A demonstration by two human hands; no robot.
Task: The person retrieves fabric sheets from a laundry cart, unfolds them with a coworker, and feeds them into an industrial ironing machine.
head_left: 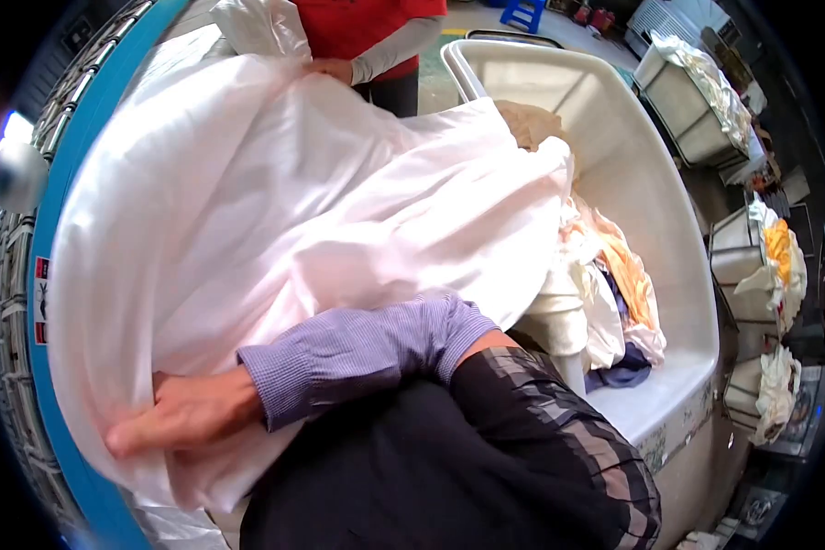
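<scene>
A large white sheet (339, 183) spreads across the blue-edged table and over the near side of a white bin. My right arm, in a purple checked sleeve cover, reaches across my body to the left. At the near left of the cloth, my right hand (188, 412) is closed on the sheet, its fingers partly blurred and partly hidden by folds. My left hand does not show. Across the table, another person's hand (330, 70) touches the far edge of the same sheet.
The white bin (665, 229) holds crumpled white, orange and dark blue cloths (619, 266). Along the left runs the table's blue edge (60, 211). More carts with linens (692, 92) line the right side. A blue stool (522, 14) stands far back.
</scene>
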